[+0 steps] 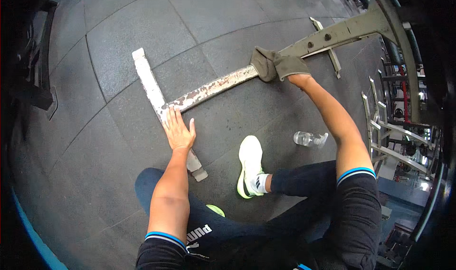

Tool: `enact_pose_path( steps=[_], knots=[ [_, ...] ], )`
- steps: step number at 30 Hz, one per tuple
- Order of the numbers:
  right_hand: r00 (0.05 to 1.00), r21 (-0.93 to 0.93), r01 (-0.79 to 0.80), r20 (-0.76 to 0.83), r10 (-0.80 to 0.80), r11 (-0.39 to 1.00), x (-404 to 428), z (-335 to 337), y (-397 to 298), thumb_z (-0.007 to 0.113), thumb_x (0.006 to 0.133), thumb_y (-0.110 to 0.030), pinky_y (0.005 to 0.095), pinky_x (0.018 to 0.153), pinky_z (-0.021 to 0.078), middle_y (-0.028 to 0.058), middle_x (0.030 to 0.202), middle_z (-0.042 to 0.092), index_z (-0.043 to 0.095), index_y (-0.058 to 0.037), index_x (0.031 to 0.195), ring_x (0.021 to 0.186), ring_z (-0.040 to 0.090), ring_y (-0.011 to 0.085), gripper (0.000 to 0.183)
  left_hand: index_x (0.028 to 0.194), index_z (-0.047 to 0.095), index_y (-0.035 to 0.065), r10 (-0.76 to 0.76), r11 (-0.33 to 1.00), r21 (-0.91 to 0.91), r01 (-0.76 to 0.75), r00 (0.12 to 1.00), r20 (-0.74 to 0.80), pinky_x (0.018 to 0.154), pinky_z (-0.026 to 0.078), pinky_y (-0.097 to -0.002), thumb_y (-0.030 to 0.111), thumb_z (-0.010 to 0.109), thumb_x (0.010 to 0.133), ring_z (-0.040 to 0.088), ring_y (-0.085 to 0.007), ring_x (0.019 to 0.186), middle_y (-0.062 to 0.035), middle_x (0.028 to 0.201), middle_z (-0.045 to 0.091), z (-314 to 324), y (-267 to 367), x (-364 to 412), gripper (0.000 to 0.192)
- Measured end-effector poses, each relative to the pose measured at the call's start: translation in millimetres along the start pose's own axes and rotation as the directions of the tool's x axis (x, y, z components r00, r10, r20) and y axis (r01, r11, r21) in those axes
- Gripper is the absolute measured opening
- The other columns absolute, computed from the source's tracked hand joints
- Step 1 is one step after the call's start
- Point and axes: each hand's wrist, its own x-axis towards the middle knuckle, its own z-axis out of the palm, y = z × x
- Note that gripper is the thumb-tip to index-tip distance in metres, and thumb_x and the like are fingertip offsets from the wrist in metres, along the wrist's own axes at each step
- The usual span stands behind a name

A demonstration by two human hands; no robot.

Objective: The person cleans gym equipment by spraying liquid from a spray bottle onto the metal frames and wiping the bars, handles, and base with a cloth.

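Note:
My left hand (pixel 179 132) rests flat, fingers extended, over the joint of a T-shaped metal equipment base. The crossbar (pixel 149 79) of that base lies on the floor, its pale paint worn. From the joint, a steel beam (pixel 217 88) with flaking white paint and brown patches runs up to the right. Partway along it, my right hand (pixel 298 80) presses a bunched dark grey cloth (pixel 265 65) onto the beam. The cloth covers nearly all of that hand, so its fingers are hidden. Further right, the beam widens into a section with dark bolts (pixel 327 37).
A clear spray bottle (pixel 308 139) lies on its side on the dark rubber tile floor (pixel 228 134), near my pale sneaker (pixel 250 163). Metal racks (pixel 384 124) stand at the right. A dark equipment frame (pixel 41 70) is at the far left.

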Motion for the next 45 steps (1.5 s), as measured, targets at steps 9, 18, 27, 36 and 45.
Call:
enact_pose_path(
  steps=[9, 18, 27, 36, 45],
  knots=[
    [0.983, 0.287, -0.027, 0.180, -0.027, 0.957, -157, -161, -76, 0.058, 0.070, 0.003, 0.0492, 0.084, 0.0541, 0.0277, 0.088, 0.069, 0.072, 0.0015, 0.092, 0.091, 0.068, 0.0446, 0.026, 0.152, 0.037, 0.0015, 0.028, 0.998, -0.050, -0.030, 0.999, -0.044, 0.122, 0.014, -0.0586, 0.046, 0.051, 0.099, 0.019, -0.0329, 0.154, -0.0173, 0.166, 0.023, 6, 11, 1, 0.071],
    [0.974, 0.607, -0.130, 0.228, -0.014, 0.784, -216, -241, -149, 0.062, 0.086, 0.000, 0.0406, 0.089, 0.0548, 0.0257, 0.102, 0.072, 0.073, 0.0053, 0.107, 0.100, 0.071, 0.0370, 0.024, 0.150, 0.035, 0.0021, 0.758, 0.280, -0.960, -0.010, 0.616, 0.215, 0.114, 0.039, -0.0473, 0.076, 0.039, 0.096, 0.051, -0.0359, 0.134, -0.0251, 0.150, 0.046, -100, 249, -72, 0.092],
    [0.504, 0.995, 0.082, -0.001, 0.863, -0.047, -264, -61, -55, 0.065, 0.101, -0.036, 0.0414, 0.111, 0.0432, 0.0245, 0.141, 0.055, 0.043, 0.0040, 0.146, 0.132, 0.055, 0.0308, 0.064, 0.109, 0.053, -0.0017, 0.647, 0.726, -0.490, -0.483, 0.722, 0.247, 0.079, 0.055, -0.0490, 0.039, 0.073, 0.090, 0.069, -0.0432, 0.090, -0.0256, 0.088, 0.069, -186, 176, -71, 0.049],
    [0.016, 0.703, -0.711, 0.005, 1.000, 0.008, -329, 147, -30, 0.086, 0.077, -0.037, 0.0488, 0.110, 0.0414, 0.0304, 0.144, 0.049, 0.041, 0.0083, 0.144, 0.132, 0.051, 0.0446, 0.092, 0.112, 0.056, -0.0002, 0.393, 0.909, -0.100, -0.404, 0.753, 0.529, 0.075, 0.056, -0.0468, 0.031, 0.075, 0.085, 0.072, -0.0368, 0.085, -0.0191, 0.086, 0.071, -269, 149, -109, 0.045],
    [0.385, 0.746, -0.609, -0.019, 0.923, 0.269, -361, 148, -49, 0.079, 0.081, -0.012, 0.0420, 0.102, 0.0471, 0.0200, 0.125, 0.064, 0.054, 0.0021, 0.131, 0.116, 0.063, 0.0318, 0.058, 0.115, 0.057, 0.0030, 0.435, 0.812, 0.162, -0.561, 0.766, 0.473, 0.070, 0.051, -0.0384, 0.018, 0.068, 0.082, 0.070, -0.0256, 0.079, -0.0103, 0.086, 0.067, -368, 176, -143, 0.038]
  ],
)
